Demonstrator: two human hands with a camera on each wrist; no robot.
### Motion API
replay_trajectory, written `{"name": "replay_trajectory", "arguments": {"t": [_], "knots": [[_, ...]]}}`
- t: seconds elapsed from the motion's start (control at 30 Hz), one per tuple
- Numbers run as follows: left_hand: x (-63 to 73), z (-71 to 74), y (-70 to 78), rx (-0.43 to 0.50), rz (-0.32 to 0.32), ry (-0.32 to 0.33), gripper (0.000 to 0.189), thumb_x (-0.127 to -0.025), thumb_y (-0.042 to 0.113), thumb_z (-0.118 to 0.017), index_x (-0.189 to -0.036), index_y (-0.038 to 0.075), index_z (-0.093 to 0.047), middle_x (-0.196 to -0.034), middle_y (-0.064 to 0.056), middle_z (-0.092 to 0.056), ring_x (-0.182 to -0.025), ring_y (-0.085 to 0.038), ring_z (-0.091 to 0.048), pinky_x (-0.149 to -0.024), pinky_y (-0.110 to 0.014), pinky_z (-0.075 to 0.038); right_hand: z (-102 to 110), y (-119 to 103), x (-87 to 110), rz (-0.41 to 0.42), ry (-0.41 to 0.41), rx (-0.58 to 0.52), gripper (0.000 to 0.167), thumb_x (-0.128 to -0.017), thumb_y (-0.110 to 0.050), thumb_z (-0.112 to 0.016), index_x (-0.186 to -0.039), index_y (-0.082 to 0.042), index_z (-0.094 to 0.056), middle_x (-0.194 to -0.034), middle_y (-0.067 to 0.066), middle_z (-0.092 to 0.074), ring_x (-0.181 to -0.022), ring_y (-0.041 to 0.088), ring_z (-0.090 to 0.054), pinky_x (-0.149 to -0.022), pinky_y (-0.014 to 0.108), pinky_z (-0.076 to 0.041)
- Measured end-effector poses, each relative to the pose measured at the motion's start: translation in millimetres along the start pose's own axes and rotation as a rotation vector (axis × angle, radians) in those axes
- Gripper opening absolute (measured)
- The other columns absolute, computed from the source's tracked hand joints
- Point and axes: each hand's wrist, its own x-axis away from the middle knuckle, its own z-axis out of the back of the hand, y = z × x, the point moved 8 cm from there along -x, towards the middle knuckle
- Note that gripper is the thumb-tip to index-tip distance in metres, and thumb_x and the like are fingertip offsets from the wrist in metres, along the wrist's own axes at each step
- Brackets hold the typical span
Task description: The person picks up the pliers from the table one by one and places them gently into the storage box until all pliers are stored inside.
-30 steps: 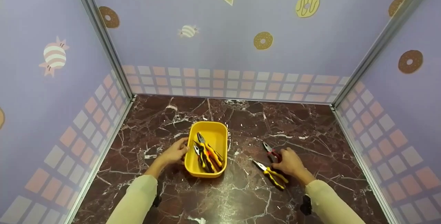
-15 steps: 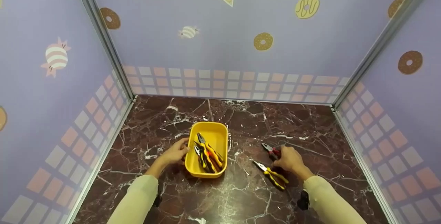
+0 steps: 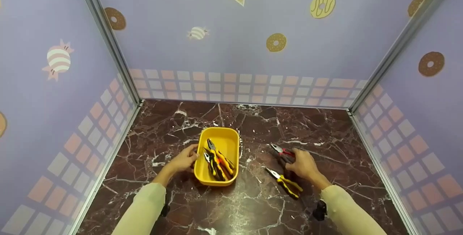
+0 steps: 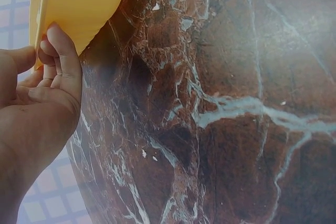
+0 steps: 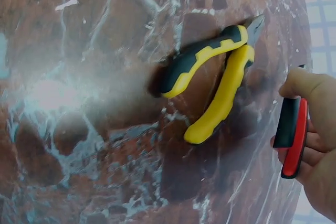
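My left hand (image 3: 183, 159) pinches the left rim of a yellow plastic box (image 3: 228, 139); in the left wrist view, thumb and fingers (image 4: 64, 51) meet at its wall. Several yellow-and-black pliers (image 3: 218, 162) lie heaped inside, with a bit of orange-red among them. At the right, my right hand (image 3: 303, 164) grips red-and-black pliers (image 3: 277, 148) by the handles, their metal nose pointing up and left. Their handle ends (image 5: 294, 135) stick out below the fingers in the right wrist view. Yellow-and-black long-nose pliers (image 3: 285, 183) lie on the tabletop just in front of that hand.
The dark red marbled tabletop (image 3: 253, 206) is enclosed by lilac panels at the left, the back (image 3: 246, 54) and the right, joined by metal corner posts. Bare marble lies between the box and the loose pliers.
My right hand has shifted slightly up and left, and the red-and-black pliers have moved with it. The left hand, the box and the loose yellow-and-black pliers have stayed in place.
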Motion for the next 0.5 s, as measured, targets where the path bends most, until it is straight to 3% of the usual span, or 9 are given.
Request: {"name": "replay_trajectory", "arguments": {"t": [0.23, 0.5], "knots": [[-0.8, -0.9, 0.6, 0.016, 0.002, 0.001, 0.048, -0.112, 0.002, -0.043, -0.158, -0.005, -0.033, -0.105, -0.024, -0.055, -0.077, -0.021, -0.059, -0.061, -0.036, -0.061, 8.1, -17.8, -8.2, 0.043, 0.034, -0.062, 0.044, -0.075, -0.014, -0.083, -0.116, 0.000, -0.072, -0.089, 0.009, -0.072, -0.072, 0.023, -0.059, -0.067, 0.044, -0.052], [-0.1, -1.2, 1.7, 0.031, -0.003, -0.011, 0.048, -0.112, 0.002, -0.043, -0.158, -0.006, -0.030, -0.105, -0.024, -0.056, -0.078, -0.022, -0.061, -0.063, -0.038, -0.062, 4.4, -36.7, -10.7, 0.052, 0.004, -0.103, 0.048, -0.079, -0.014, -0.083, -0.123, 0.000, -0.072, -0.097, 0.015, -0.074, -0.073, 0.023, -0.057, -0.070, 0.045, -0.053]]}}
